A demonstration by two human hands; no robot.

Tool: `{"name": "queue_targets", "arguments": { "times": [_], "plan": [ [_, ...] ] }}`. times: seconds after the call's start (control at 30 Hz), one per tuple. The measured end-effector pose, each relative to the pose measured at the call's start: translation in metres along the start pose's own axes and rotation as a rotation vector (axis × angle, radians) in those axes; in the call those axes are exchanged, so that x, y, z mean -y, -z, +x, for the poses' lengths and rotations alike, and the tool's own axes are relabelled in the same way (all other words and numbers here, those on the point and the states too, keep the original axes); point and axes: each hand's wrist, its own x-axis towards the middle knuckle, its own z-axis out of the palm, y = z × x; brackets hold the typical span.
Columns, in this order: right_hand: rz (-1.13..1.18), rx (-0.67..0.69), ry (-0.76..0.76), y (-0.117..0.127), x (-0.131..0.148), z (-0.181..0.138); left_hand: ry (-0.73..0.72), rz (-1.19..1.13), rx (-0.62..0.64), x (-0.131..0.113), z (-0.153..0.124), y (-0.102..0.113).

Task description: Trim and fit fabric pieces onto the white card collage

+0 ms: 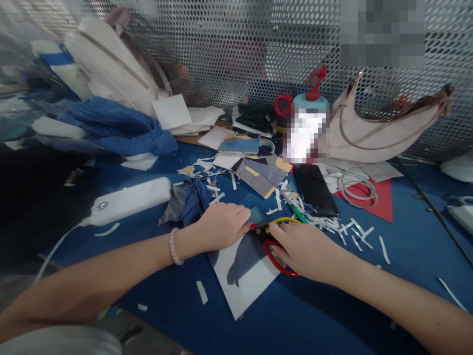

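Observation:
My right hand (308, 249) grips a pair of scissors (283, 270) with one red and one yellow handle loop. Its dark pivot lies close to my left fingertips, and the blades are mostly hidden. My left hand (223, 227), a pink bead bracelet at the wrist, is closed in a pinch on a small grey-green piece of material (257, 215) beside the scissors. Beneath both hands lies a white sheet (238, 301) with a dark grey-blue shape (244, 261) on it. My hands cover the sheet's upper part.
Cut strips (332, 224) and grey-blue swatches (258, 172) litter the blue table (295, 315). A black phone (316, 190), a white power bank (131, 199) with cable, blue cloth (121, 125), a tumbler (311, 104) and a pale handbag (377, 138) stand around, before a perforated metal panel (221, 54).

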Motion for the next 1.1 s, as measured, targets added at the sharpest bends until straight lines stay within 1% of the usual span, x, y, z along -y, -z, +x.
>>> {"name": "queue_targets", "arguments": {
  "times": [0.1,0.17,0.2,0.33,0.43,0.57,0.77,1.0,1.1],
  "plan": [
    [0.000,-0.031,0.007,-0.001,-0.001,-0.001,0.064,-0.036,0.130,0.000,0.003,0.004],
    [0.000,-0.039,0.009,-0.002,-0.001,-0.001,0.038,-0.073,0.200,0.002,0.004,0.004],
    [-0.003,-0.041,0.008,-0.003,-0.001,-0.001,0.006,-0.085,0.206,0.003,0.004,0.003],
    [-0.005,-0.046,0.006,-0.003,0.000,-0.001,-0.121,-0.101,0.143,0.009,0.002,0.000],
    [0.000,-0.024,-0.005,-0.002,0.000,-0.001,-0.177,-0.101,0.107,0.014,0.000,0.002],
    [-0.007,0.014,-0.026,0.000,0.000,0.001,-0.246,-0.106,0.092,0.021,-0.002,0.007],
    [-0.005,-0.002,-0.019,-0.002,0.001,0.000,-0.290,-0.158,0.018,0.025,-0.005,0.009],
    [-0.083,-0.049,0.006,-0.003,0.002,-0.001,-0.322,-0.112,-0.038,0.024,-0.007,0.015],
    [-0.103,-0.059,0.007,-0.004,0.002,-0.002,-0.344,-0.126,-0.015,0.025,-0.008,0.017]
  ]
}}
